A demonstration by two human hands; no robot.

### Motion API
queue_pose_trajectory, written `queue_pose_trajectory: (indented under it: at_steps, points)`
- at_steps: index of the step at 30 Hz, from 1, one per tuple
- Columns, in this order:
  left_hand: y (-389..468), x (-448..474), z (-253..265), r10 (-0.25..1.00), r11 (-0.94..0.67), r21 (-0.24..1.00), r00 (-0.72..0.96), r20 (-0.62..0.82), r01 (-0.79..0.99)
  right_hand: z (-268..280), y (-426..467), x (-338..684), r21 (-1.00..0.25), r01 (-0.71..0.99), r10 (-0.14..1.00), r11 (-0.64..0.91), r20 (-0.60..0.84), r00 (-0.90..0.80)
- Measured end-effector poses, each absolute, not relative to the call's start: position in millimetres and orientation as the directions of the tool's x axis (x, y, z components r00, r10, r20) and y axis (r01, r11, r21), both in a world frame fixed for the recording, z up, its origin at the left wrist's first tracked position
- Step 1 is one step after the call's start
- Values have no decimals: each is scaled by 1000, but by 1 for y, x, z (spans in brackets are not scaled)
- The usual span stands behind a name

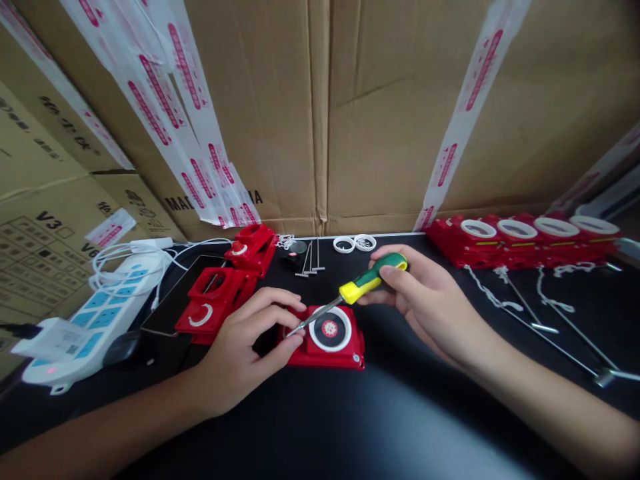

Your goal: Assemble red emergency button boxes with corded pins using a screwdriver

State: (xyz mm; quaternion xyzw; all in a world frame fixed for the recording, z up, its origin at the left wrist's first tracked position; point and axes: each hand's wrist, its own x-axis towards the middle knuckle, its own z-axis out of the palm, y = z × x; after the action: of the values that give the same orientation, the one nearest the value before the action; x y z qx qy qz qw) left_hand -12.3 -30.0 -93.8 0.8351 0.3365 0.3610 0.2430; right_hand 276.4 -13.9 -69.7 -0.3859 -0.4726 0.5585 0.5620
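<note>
My right hand (425, 293) grips a screwdriver (361, 285) by its green and yellow handle. The shaft slants down to the left across a small red box (325, 360) with a white ring and a round black disc on its face. At the screwdriver's tip, the thumb and index finger of my left hand (250, 340) come together in a pinch. What they pinch is too small to make out. The other left fingers rest over the box's left and far edge. The box lies flat on the black table.
Two red housings (210, 293) and a white power strip (107, 300) stand left. Behind lie small T-shaped metal rods (310, 270) and two white rings (354, 244). A row of red boxes (520, 240) with cords and rods is right. Cardboard (380, 133) walls the back.
</note>
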Motion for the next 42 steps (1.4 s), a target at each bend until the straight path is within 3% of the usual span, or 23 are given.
queue_pose_trajectory:
  at_steps: [5, 11, 16, 21, 26, 33, 35, 37, 40, 42]
  points:
    - [-31, -10, -92, 732, -654, 653, 535, 422, 381, -75, -19, 276, -957, -283, 994, 58, 83, -78]
    - [-33, -13, -91, 714, -666, 667, 544, 440, 335, -73, -22, 278, -925, -339, 985, 174, 156, 80]
    - [-33, -14, -92, 694, -679, 671, 556, 457, 298, -76, -25, 276, -935, -332, 992, 123, 120, 31]
    - [-32, -14, -93, 681, -705, 626, 563, 469, 332, -83, -28, 276, -947, -303, 994, 103, 112, -10]
    - [-35, -14, -92, 690, -702, 604, 571, 445, 378, -82, -38, 273, -964, -199, 983, 175, 159, 93]
    - [-40, -15, -84, 709, -682, 637, 540, 454, 359, -54, -40, 273, -857, -409, 933, 314, 198, 300]
    - [-41, -14, -84, 688, -706, 618, 545, 480, 347, -48, -40, 281, -848, -483, 973, 216, 146, 179]
    - [-42, -12, -86, 655, -741, 580, 553, 515, 338, -46, -44, 286, -876, -483, 989, -11, 61, -133]
    - [-46, -11, -89, 582, -807, 482, 598, 550, 342, -51, -61, 279, -943, -151, 791, -296, -153, -593]
    - [-51, -12, -89, 516, -856, 376, 646, 563, 356, -56, -73, 265, -973, 61, 728, -225, -209, -653]
